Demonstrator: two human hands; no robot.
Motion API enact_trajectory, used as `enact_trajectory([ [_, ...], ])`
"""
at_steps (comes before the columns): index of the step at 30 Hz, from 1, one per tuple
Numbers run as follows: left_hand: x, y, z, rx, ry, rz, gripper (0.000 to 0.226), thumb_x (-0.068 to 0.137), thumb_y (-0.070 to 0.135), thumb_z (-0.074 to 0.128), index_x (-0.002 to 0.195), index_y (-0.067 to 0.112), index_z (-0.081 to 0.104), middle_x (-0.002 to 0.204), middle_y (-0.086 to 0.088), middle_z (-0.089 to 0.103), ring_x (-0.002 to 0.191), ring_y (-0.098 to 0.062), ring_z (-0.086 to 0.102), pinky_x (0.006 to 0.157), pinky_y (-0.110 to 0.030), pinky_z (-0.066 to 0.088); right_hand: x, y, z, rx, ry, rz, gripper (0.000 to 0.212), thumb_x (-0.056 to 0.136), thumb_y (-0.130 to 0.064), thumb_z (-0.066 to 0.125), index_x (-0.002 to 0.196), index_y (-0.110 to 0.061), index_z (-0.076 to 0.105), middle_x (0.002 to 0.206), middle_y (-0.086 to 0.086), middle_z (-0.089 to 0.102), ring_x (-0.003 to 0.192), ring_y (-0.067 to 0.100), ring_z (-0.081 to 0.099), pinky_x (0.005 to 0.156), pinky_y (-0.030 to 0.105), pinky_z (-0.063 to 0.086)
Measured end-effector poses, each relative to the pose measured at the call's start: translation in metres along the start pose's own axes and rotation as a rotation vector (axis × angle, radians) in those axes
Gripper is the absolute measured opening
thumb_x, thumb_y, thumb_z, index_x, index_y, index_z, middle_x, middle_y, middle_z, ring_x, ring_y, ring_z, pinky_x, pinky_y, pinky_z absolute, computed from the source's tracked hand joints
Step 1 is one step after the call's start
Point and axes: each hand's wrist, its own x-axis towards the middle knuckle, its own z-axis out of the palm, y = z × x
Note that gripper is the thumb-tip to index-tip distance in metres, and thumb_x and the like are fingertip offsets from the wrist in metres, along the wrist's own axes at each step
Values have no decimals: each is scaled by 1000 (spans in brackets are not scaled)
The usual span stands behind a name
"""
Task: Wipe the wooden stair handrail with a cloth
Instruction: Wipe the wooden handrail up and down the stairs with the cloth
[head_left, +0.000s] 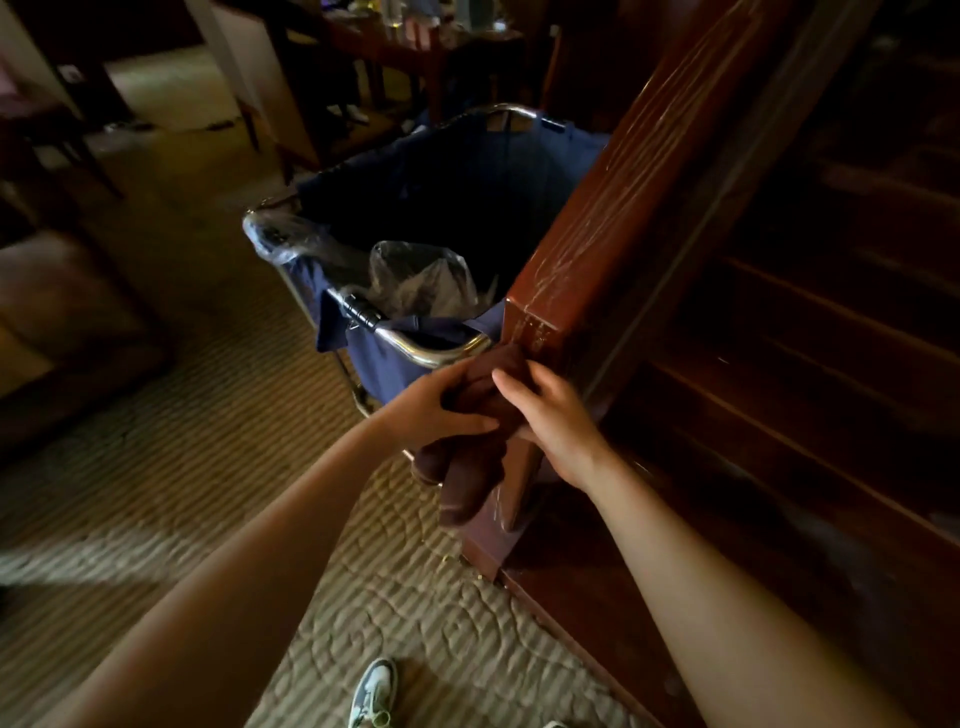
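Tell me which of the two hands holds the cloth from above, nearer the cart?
The left hand: it grips the brown cloth beside the blue laundry cart, while the right hand holds it against the wooden handrail.

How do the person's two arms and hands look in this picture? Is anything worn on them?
Both forearms are bare up to the picture's edge, with no sleeves in view. The left hand and right hand wear no gloves. No watch, bracelet or ring is visible, though the fingers are partly hidden and the light is dim.
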Motion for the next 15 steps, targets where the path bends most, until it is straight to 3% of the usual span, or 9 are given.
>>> enact_trajectory([
  [4, -11, 17, 16, -179, 366, -80, 38, 76, 21, 76, 111, 22, 62, 105, 1, 69, 101, -16, 65, 97, -43, 49, -12, -20, -21, 22, -22, -62, 14, 95, -30, 52, 105, -29, 61, 113, 4, 66, 106, 14, 64, 86, 30, 53],
  [8, -17, 39, 31, -589, 636, -77, 18, 85, 28, 66, 103, 28, 63, 103, -3, 70, 100, -23, 66, 90, -43, 53, -12, -32, -48, 103, 311, -161, 14, 96, -23, 47, 99, -21, 60, 91, 4, 69, 84, 13, 68, 67, 23, 53],
  [11, 4, 55, 47, -613, 729, -6, 30, 89, 31, 60, 118, 27, 53, 112, 0, 65, 106, -17, 63, 95, -43, 50, -1, -29, -63, 164, 503, -118, 14, 94, -19, 46, 95, -21, 59, 88, 3, 66, 85, 16, 65, 65, 24, 48],
  [13, 23, 65, 62, -510, 767, 68, 48, 88, 36, 60, 132, 30, 42, 125, 0, 57, 117, -15, 55, 102, -43, 44, 6, -27, -69, 170, 547, -88, 15, 94, -18, 44, 95, -21, 58, 91, 3, 65, 89, 17, 64, 68, 26, 47],
  [15, 40, 70, 78, -376, 811, 115, 66, 86, 39, 60, 143, 35, 26, 137, 2, 44, 126, -9, 44, 109, -35, 36, 12, -25, -72, 166, 562, -65, 16, 94, -19, 43, 100, -19, 57, 95, 3, 65, 93, 17, 64, 71, 26, 47],
])
